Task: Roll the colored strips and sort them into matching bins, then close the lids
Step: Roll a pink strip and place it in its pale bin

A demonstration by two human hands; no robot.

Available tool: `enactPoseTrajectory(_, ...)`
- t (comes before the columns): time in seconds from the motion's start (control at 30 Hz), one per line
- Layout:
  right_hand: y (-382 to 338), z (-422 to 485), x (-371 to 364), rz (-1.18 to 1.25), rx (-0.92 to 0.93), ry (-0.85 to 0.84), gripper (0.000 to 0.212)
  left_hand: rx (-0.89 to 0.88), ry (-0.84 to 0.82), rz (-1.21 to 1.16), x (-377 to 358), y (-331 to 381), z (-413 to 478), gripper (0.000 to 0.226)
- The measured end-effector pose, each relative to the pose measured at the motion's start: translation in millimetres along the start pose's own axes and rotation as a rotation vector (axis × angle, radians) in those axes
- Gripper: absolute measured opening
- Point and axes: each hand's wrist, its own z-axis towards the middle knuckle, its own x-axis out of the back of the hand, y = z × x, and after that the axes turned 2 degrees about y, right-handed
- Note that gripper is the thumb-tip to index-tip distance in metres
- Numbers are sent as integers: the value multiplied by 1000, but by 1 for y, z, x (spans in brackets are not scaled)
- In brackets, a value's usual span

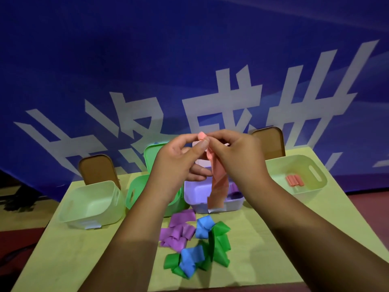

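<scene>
Head view: four open plastic bins stand in a row on the table [84,260]: a left pale bin [69,218], a green bin [134,192], a lavender bin [233,204] with purple pieces inside, and a right pale bin [317,175] holding a few salmon rolls [294,180]. The left hand [176,163] and right hand [235,157] pinch the rolled top of one crinkled salmon strip [219,182], raised above the lavender bin. Curled purple strips [179,230], two blue strips [203,225] and green strips [221,239] lie in front.
</scene>
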Motion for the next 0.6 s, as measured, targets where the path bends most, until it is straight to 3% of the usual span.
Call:
enactPoseTrajectory(0.17, 3, -6, 2, -98, 86, 41, 12, -19, -3, 36, -2, -2, -1, 23)
enactPoseTrajectory(0.37, 9, -9, -1, -153, 162, 9, 45, -42, 17, 89, 0, -6, -4, 22)
enactPoseTrajectory(0.5, 9, -12, -7, -126, 147, 23, 41, -34, 25, 77, 5, -9, -9, 23)
enactPoseTrajectory(0.6, 9, -16, -14, -116, 158, 20, 24, -42, 32, 116, 11, -13, -14, 23)
